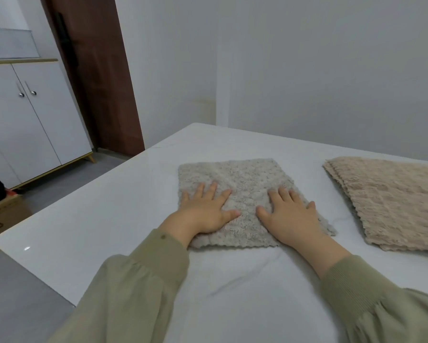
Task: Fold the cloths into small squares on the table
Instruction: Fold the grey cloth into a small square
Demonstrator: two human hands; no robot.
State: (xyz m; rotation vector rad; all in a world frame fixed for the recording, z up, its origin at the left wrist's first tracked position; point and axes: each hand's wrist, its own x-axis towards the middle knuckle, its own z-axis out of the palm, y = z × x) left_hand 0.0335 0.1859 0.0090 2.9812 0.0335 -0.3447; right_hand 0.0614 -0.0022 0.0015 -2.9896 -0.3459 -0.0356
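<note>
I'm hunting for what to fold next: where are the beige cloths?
In the head view, the beige cloths lie on the right side of the table, just right of the grey cloth and apart from it, running off the frame's right edge.

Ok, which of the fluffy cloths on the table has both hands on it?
The grey fluffy cloth in the middle: the left hand and right hand lie flat on it. The beige layered cloth at the right lies apart, untouched.
</note>
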